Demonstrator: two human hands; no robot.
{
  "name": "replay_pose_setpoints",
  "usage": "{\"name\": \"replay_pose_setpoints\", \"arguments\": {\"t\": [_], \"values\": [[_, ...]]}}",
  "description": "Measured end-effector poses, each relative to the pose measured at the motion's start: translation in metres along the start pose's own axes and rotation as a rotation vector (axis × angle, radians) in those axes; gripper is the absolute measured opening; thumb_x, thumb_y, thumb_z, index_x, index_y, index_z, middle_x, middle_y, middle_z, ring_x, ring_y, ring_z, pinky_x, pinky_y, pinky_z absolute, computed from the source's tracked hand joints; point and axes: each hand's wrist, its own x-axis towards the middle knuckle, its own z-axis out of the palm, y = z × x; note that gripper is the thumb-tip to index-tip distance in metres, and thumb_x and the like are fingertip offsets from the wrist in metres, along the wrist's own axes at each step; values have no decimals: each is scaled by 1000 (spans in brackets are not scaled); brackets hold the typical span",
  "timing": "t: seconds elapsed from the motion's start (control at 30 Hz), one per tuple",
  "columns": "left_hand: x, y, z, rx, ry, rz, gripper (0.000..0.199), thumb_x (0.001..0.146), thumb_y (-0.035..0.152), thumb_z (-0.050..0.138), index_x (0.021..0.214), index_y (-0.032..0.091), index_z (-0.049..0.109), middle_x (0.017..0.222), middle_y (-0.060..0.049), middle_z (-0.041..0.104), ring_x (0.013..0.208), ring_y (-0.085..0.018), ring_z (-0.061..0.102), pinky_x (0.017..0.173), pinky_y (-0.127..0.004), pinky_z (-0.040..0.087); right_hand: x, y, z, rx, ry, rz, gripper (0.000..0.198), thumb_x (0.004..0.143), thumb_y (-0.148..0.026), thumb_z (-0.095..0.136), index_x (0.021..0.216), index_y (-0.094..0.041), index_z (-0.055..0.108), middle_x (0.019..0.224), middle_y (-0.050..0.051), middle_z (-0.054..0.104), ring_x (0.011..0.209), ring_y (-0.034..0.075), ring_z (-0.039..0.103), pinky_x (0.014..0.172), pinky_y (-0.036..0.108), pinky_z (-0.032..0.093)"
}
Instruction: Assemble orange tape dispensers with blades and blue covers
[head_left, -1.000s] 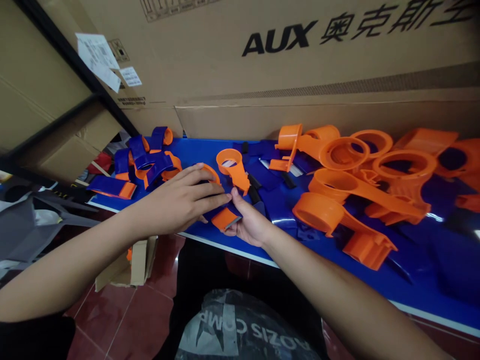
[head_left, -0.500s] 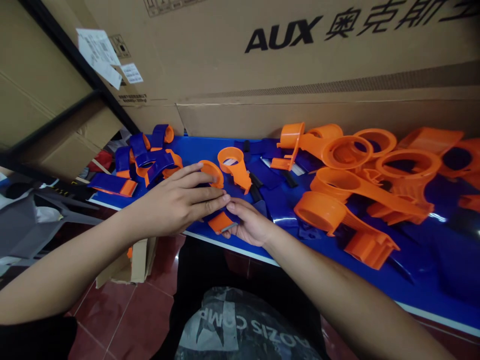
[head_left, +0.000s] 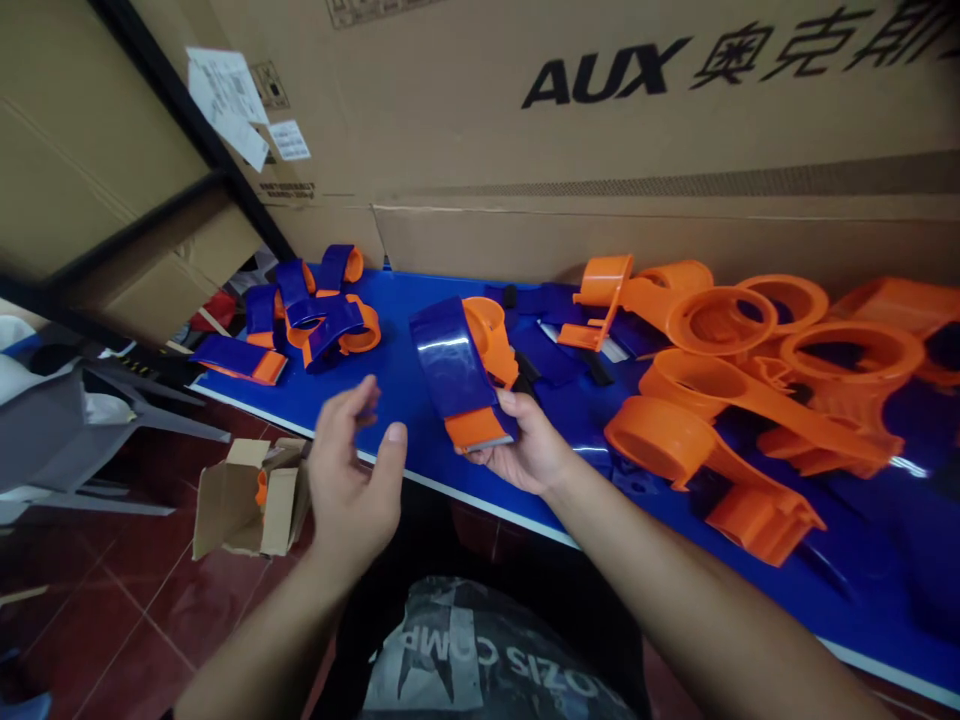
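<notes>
My right hand (head_left: 525,445) grips a tape dispenser (head_left: 454,365) by its lower end, near the front edge of the blue table. The dispenser has an orange body under a glossy blue cover, with a grey strip along its lower edge. To its left, my left hand (head_left: 352,470) is empty, with thumb and fingers apart. An orange dispenser frame (head_left: 489,340) without a cover stands just behind the held one, partly hidden by it. Farther left, several blue-covered tape dispensers (head_left: 326,330) lie in a group.
Bare orange frames (head_left: 675,440) are heaped on the right, over blue covers (head_left: 577,410). A large cardboard box (head_left: 465,120) walls off the back of the table (head_left: 397,290). On the floor at left are a small open carton (head_left: 281,510) and a grey stool (head_left: 67,430).
My left hand has come off the dispenser and moved down and left, opening. The dispenser in my right hand is now tilted up, its blue cover showing. The view has shifted slightly left.
</notes>
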Motion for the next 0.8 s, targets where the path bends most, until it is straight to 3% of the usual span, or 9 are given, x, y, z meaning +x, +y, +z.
{"name": "replay_pose_setpoints", "arguments": {"t": [0.1, 0.17, 0.27, 0.47, 0.8], "values": [[-17, -1, 21, -310, -89, -397, 42, 99, 49, 71, 130, 21, 74, 113, -11, 79, 100, -23, 76, 93, -40, 62, 0, 0, 0, -34, 5, 11, 38, 84, -55, 76, 94, -20, 70, 73, 3, 71, 62, 18, 68, 50, 24, 50], [-16, -1, 30, -497, -135, -494, 38, 92, 50, 79, 116, 20, 80, 108, -9, 81, 98, -22, 76, 95, -38, 61, 0, 1, 1, -60, 5, 8, 37, 84, -54, 76, 95, -20, 70, 73, 4, 71, 63, 18, 68, 50, 24, 50], [-11, -2, 36, -695, -103, -575, 34, 84, 46, 89, 105, 21, 81, 105, -6, 81, 95, -18, 74, 95, -34, 58, 0, 2, 2, -76, 10, -1, 38, 84, -54, 77, 96, -19, 71, 74, 5, 72, 62, 18, 69, 49, 25, 50], [-7, -13, 47, -932, -250, -601, 35, 82, 48, 90, 91, 19, 74, 94, -3, 73, 90, -16, 67, 90, -31, 54, 1, 3, -1, -57, 9, -1, 39, 82, -55, 79, 97, -19, 71, 69, 3, 71, 59, 18, 69, 48, 24, 51], [-10, -22, 48, -867, -233, -599, 39, 83, 48, 89, 79, 17, 65, 75, 3, 54, 69, -10, 47, 70, -23, 43, 0, 5, -1, -85, -33, -47, 41, 79, -49, 81, 102, -18, 71, 76, 4, 72, 62, 17, 69, 46, 23, 51]]}}
